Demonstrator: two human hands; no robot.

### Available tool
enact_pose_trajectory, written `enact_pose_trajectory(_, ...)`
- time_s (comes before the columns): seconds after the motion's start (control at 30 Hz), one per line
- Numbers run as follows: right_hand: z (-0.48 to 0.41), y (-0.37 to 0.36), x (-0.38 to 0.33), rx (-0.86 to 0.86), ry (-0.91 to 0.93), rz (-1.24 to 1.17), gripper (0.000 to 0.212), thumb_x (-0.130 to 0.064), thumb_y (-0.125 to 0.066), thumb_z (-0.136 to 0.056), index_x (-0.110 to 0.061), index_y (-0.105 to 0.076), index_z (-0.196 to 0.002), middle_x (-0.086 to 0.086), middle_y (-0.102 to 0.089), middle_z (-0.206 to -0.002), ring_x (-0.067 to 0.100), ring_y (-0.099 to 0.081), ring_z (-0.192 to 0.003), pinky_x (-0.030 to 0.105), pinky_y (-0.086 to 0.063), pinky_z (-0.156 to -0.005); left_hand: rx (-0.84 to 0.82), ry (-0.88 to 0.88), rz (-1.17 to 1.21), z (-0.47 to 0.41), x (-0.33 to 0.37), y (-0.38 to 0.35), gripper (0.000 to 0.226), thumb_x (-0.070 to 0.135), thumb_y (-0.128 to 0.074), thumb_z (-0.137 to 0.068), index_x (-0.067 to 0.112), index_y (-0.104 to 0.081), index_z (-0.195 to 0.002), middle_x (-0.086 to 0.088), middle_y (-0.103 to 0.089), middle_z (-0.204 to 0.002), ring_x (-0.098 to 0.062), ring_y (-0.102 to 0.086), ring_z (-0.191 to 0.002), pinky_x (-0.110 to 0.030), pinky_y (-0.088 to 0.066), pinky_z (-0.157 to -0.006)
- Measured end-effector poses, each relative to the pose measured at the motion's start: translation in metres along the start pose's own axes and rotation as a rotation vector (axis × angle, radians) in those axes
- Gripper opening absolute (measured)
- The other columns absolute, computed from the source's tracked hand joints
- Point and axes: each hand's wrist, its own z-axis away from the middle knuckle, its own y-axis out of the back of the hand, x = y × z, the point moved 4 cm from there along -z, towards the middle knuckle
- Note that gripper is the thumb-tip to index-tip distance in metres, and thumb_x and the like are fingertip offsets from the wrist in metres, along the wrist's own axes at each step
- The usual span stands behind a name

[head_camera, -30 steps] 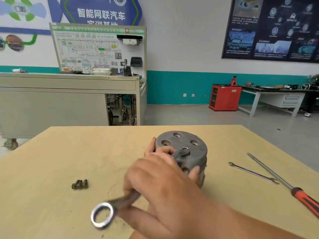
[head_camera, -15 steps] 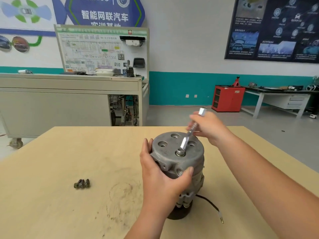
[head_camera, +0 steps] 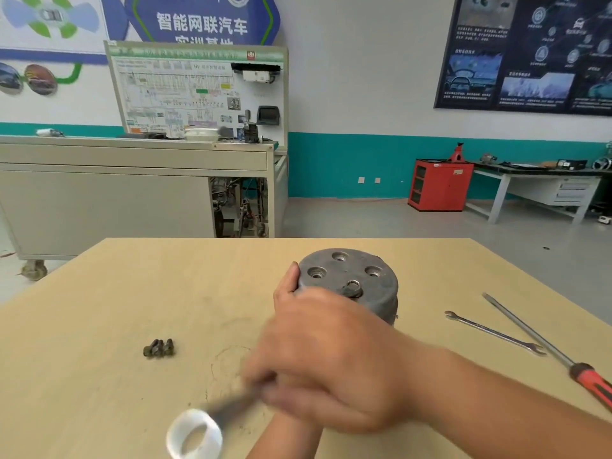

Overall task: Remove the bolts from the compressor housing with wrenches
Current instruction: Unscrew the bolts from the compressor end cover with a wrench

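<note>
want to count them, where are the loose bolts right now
In the head view the loose bolts lie clustered on the table, left of the compressor housing.

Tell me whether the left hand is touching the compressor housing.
Touching. The head view shows the thumb of the left hand lying against the side of the compressor housing; the right hand, gripping the wrench, hides the other fingers.
</note>
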Motion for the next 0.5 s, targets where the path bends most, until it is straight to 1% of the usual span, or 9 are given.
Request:
enact_pose_trajectory(0.03,0.024,0.004,-0.002,0.102,0.012,-0.059,0.041,-0.026,-0.035,-0.101,-0.007,-0.065,-0.083,0.011,-0.064,-0.075,0.027,-0.056,-0.071,0.048,-0.04,-0.097,0.012,0.018,-0.01,-0.002,0.002,-0.001,0.088,0.027,-0.081,-0.06,0.001,-0.039,-0.133,-0.032,-0.051,-0.122,-0.012,-0.06,-0.088,-0.021,-0.046,-0.082)
enact_pose_trajectory(0.07,0.047,0.008,-0.001,0.211,0.0,-0.116,0.046,-0.032,-0.029,-0.103,-0.011,-0.061,-0.078,0.011,-0.064,-0.077,0.026,-0.057,-0.073,0.048,-0.036,-0.104,-0.001,0.015,-0.06,-0.002,0.005,-0.002,0.097,0.039,-0.082,-0.055,0.024,-0.032,-0.138,-0.017,-0.047,-0.135,-0.013,-0.057,-0.11,-0.028,-0.044,-0.096)
enact_pose_trajectory(0.13,0.085,0.015,0.005,0.485,-0.049,-0.196,0.041,-0.037,-0.026,-0.103,-0.018,-0.045,-0.073,0.003,-0.067,-0.09,0.018,-0.062,-0.087,0.041,-0.04,-0.104,-0.042,-0.082,-0.219,0.001,0.009,-0.003,0.104,0.052,-0.077,-0.046,0.042,-0.024,-0.135,0.007,-0.041,-0.139,-0.007,-0.045,-0.127,-0.033,-0.039,-0.107)
enact_pose_trajectory(0.2,0.11,0.024,0.026,0.895,-0.23,-0.479,0.036,-0.038,-0.031,-0.101,-0.023,-0.043,-0.071,-0.003,-0.07,-0.086,0.019,-0.066,-0.089,0.034,-0.051,-0.088,-0.064,-0.108,-0.24,0.004,0.013,-0.005,0.101,0.052,-0.072,-0.046,0.046,-0.021,-0.133,0.013,-0.038,-0.139,-0.003,-0.041,-0.129,-0.033,-0.039,-0.108)
enact_pose_trajectory(0.27,0.125,0.032,0.066,1.32,-0.58,-0.83,0.027,-0.03,-0.034,-0.101,-0.024,-0.049,-0.079,0.0,-0.069,-0.065,0.022,-0.071,-0.076,0.032,-0.057,-0.064,-0.076,-0.108,-0.227,0.004,0.015,-0.005,0.1,0.053,-0.07,-0.046,0.043,-0.02,-0.133,0.013,-0.037,-0.139,-0.003,-0.04,-0.129,-0.033,-0.039,-0.108)
enact_pose_trajectory(0.3,0.126,0.034,0.088,1.394,-0.771,-0.926,0.021,-0.025,-0.035,-0.101,-0.022,-0.05,-0.087,0.001,-0.066,-0.058,0.022,-0.071,-0.067,0.031,-0.057,-0.055,-0.079,-0.107,-0.225,0.004,0.015,-0.006,0.102,0.053,-0.069,-0.046,0.039,-0.021,-0.135,0.012,-0.037,-0.139,-0.003,-0.04,-0.129,-0.033,-0.039,-0.108)
enact_pose_trajectory(0.33,0.12,0.037,0.109,1.358,-0.945,-0.976,0.014,-0.02,-0.037,-0.101,-0.018,-0.049,-0.094,0.001,-0.064,-0.054,0.02,-0.07,-0.06,0.03,-0.056,-0.049,-0.086,-0.107,-0.212,0.004,0.015,-0.005,0.104,0.052,-0.069,-0.046,0.035,-0.022,-0.137,0.011,-0.037,-0.139,-0.004,-0.041,-0.128,-0.034,-0.039,-0.108)
enact_pose_trajectory(0.4,0.095,0.043,0.142,1.088,-1.184,-0.931,0.005,-0.016,-0.042,-0.1,-0.013,-0.046,-0.102,0.002,-0.062,-0.055,0.017,-0.067,-0.053,0.028,-0.054,-0.047,-0.09,-0.1,-0.213,0.004,0.017,-0.004,0.106,0.051,-0.068,-0.047,0.029,-0.023,-0.14,0.008,-0.039,-0.139,-0.007,-0.043,-0.128,-0.036,-0.04,-0.108)
enact_pose_trajectory(0.5,0.049,0.043,0.174,0.442,-1.289,-0.398,0.018,-0.025,-0.051,-0.096,-0.008,-0.057,-0.101,0.003,-0.062,-0.078,0.02,-0.061,-0.075,0.029,-0.045,-0.063,-0.068,-0.089,-0.217,0.004,0.018,0.001,0.107,0.051,-0.068,-0.047,0.028,-0.022,-0.14,0.007,-0.04,-0.138,-0.008,-0.044,-0.127,-0.036,-0.041,-0.107)
